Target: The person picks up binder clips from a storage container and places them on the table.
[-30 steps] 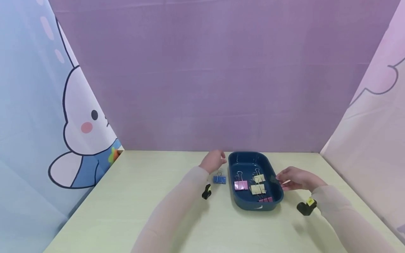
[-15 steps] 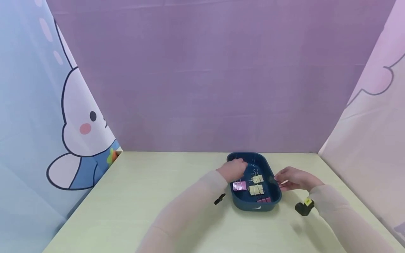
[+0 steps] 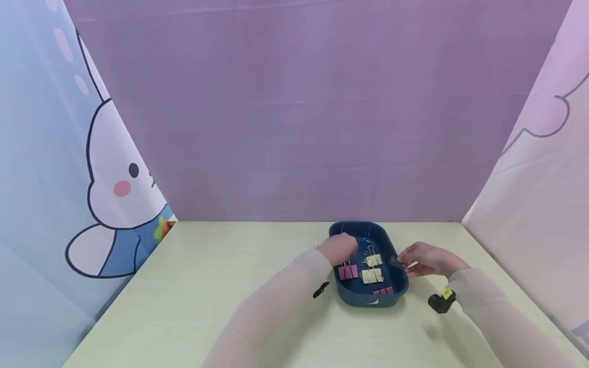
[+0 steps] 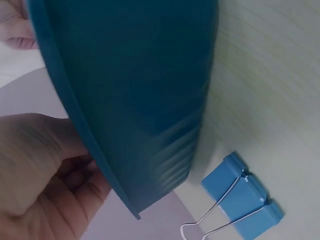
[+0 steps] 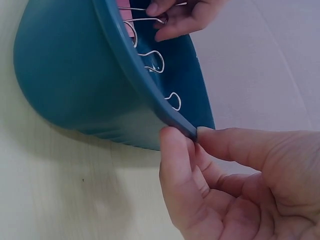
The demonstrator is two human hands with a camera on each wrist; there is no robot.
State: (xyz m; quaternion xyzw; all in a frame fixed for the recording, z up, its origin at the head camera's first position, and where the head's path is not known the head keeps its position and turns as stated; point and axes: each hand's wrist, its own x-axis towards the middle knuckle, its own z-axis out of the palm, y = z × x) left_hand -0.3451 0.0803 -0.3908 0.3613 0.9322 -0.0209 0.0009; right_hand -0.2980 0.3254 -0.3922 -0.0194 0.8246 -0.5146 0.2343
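Observation:
A dark blue tray [image 3: 372,301] stands on the table with binder clips in it. My left hand [image 3: 338,248] reaches over its left rim, and in the right wrist view its fingertips [image 5: 172,31] pinch the wire handle of a pink binder clip [image 3: 347,272]. With thumb and fingers my right hand [image 3: 428,259] pinches the tray's right rim. Beside the pink clip lie two pale yellow binder clips [image 3: 371,276], and a darker pink binder clip [image 3: 383,291] sits near the front wall. Outside the tray, a blue binder clip [image 4: 242,197] lies on the table, hidden by the left arm in the head view.
The pale wooden table [image 3: 184,296] runs back to a purple cloth wall [image 3: 294,112]. Printed cloth hangs on both sides, with a cartoon rabbit [image 3: 115,168] at the left. A black wrist device [image 3: 442,301] hangs below the right cuff.
My left hand moved right, from above the blue binder clip to inside the tray. There it took hold of the pink binder clip, which has tilted slightly. The right hand stayed on the rim.

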